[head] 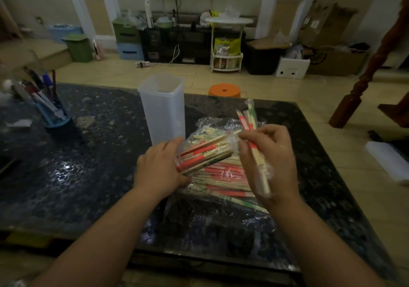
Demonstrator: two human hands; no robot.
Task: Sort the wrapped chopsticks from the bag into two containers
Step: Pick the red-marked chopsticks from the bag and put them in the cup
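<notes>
1. Chopsticks in their wrappers lie in three lots: a thick bundle [203, 154] gripped in the left hand [159, 165], a few pairs [252, 120] in the right hand [270, 154], and a loose heap [223, 176] on the opened clear bag [221, 216] on the dark desk [88, 165].
2. The step in hand, as I read it, is picking pairs off the bundle by wrapper. Red bands and green print both show, so colour seems the likely rule, though I can't be sure.
3. To do it well, I'd have the right hand gather one kind only, square the ends, then lower them end-down into the tall translucent container [163, 112], which stands open-topped just behind the bag. The film looks slippery, so a slack grasp could let pairs slide out.
4. I can't pick out a second container, and it would need finding before the other kind is set down.
5. Left hand: low over the bag, back of the hand up, fingers [173, 142] curled round the near end of the bundle, which slants up and to the right.
6. Right hand: raised a little above the heap, fingers [260, 132] and thumb pinching the few pairs about mid-length — they stand tilted, tips rising past the hand toward the far edge of the desk.
</notes>
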